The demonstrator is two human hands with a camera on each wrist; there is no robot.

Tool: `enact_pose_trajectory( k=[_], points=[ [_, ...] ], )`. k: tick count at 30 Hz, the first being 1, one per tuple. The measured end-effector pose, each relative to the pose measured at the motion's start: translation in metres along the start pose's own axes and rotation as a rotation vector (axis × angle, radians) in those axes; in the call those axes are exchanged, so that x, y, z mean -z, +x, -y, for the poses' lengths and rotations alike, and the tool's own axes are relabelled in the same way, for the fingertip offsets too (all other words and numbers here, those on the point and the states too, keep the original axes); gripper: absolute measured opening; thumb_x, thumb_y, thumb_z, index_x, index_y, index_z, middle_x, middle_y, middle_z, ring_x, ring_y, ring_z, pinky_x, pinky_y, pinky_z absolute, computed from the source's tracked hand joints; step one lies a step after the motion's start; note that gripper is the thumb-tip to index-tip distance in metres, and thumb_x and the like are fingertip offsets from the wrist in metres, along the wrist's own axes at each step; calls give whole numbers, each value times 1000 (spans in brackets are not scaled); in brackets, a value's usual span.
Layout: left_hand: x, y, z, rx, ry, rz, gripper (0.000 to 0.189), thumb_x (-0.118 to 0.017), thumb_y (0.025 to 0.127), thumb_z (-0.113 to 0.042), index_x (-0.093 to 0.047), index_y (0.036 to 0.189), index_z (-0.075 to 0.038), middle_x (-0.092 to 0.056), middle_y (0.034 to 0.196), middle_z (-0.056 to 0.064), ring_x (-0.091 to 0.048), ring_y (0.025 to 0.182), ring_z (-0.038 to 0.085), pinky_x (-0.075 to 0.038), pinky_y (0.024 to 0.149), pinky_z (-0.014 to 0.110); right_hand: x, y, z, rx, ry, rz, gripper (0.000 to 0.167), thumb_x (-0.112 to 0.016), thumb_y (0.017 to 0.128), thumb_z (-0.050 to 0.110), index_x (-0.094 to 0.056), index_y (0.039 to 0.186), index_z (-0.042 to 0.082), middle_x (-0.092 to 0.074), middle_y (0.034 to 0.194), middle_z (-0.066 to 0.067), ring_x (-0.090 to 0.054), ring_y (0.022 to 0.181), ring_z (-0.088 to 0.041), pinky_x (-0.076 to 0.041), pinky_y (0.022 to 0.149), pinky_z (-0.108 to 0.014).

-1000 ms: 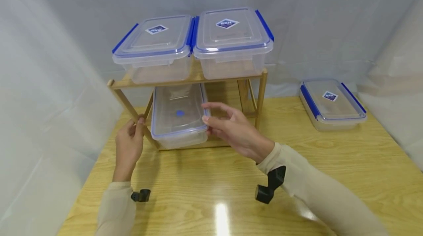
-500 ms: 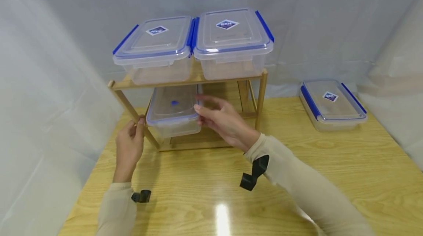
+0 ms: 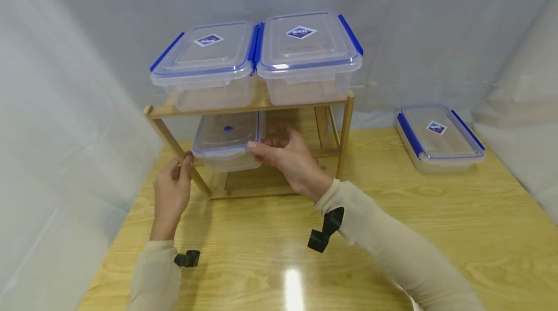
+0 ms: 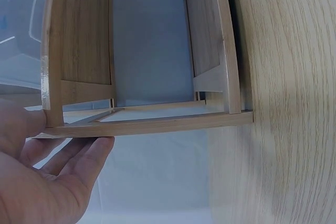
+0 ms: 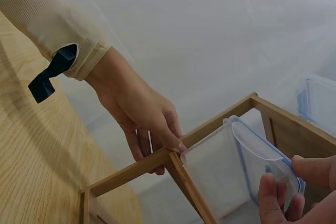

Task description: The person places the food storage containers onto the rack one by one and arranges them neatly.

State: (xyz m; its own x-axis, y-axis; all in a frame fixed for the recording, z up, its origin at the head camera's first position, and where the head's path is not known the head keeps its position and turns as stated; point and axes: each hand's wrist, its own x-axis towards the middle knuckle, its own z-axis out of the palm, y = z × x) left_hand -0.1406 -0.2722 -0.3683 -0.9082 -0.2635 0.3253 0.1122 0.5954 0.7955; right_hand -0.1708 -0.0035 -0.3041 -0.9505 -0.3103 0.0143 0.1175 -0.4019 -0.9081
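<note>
My left hand [image 3: 172, 194] pinches the left front post of a wooden rack [image 3: 301, 101], thumb on one side and fingers on the other. In the left wrist view this grip is at the junction of post [image 4: 168, 125] and shelf. My right hand [image 3: 291, 163] holds a clear plastic container [image 3: 222, 139] by its right side, thumb on the lid's front corner. The container, blue-rimmed with a blue spot on its lid, lies mostly inside the rack beneath the top shelf, its front end at the middle rail. The right wrist view shows its lid [image 5: 257, 141] between thumb and fingers.
Two clear boxes with blue clips, the left one [image 3: 205, 54] and the right one [image 3: 309, 49], stand side by side on the top shelf. Another lidded box [image 3: 440, 136] sits on the table [image 3: 244, 262] at right. White sheeting [image 3: 392, 35] hangs behind.
My right hand has pushed the container further back into the rack and slightly left, with its front end now nearer the middle rail. My left hand stays on the post.
</note>
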Motion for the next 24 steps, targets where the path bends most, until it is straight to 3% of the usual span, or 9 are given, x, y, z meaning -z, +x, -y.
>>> enact_pose_trajectory(
  k=[4, 8, 12, 14, 17, 24],
  points=[
    [1, 0, 0, -6, 24, -4, 49, -45, 109, -41, -66, 130, -2, -67, 124, 24, -67, 112, 40, -59, 73, 35, -4, 1, -6, 16, 39, -20, 28, -75, 91, -1, -50, 101, 2, -66, 90, -11, -71, 78, -22, -60, 87, -41],
    [1, 1, 0, -13, 39, -12, 48, -45, 109, -39, -68, 121, 1, -68, 121, 26, -69, 106, 40, -44, 55, 19, -6, 3, -12, 16, 54, -24, 18, -74, 93, 3, -57, 98, 1, -73, 91, -15, -73, 81, -22, -60, 87, -39],
    [0, 1, 0, -16, 46, -17, 49, -45, 109, -40, -68, 115, 3, -68, 124, 23, -67, 113, 38, -53, 67, 24, -9, 4, -16, -13, 68, -23, 18, -73, 93, 2, -60, 106, -3, -73, 97, -17, -73, 87, -24, -59, 89, -37],
    [0, 1, 0, -12, 37, -17, 49, -45, 109, -40, -68, 116, 3, -67, 126, 22, -66, 115, 37, -58, 75, 35, -10, 4, -17, -29, 78, -20, 21, -72, 93, 0, -61, 111, -5, -72, 101, -19, -73, 90, -25, -59, 90, -36],
    [0, 2, 0, -9, 19, -18, 48, -46, 109, -39, -67, 125, 1, -67, 127, 21, -65, 116, 38, -57, 89, 51, -11, 5, -18, -49, 82, -15, 26, -71, 94, -2, -61, 117, -7, -71, 107, -22, -72, 95, -27, -58, 91, -35],
    [0, 1, 0, -1, 5, -12, 48, -46, 109, -40, -65, 132, -2, -68, 124, 24, -66, 114, 41, -55, 92, 56, -11, 7, -19, -78, 57, 31, 35, -72, 93, -1, -60, 126, -6, -66, 121, -27, -67, 112, -36, -56, 94, -33]
  ],
)
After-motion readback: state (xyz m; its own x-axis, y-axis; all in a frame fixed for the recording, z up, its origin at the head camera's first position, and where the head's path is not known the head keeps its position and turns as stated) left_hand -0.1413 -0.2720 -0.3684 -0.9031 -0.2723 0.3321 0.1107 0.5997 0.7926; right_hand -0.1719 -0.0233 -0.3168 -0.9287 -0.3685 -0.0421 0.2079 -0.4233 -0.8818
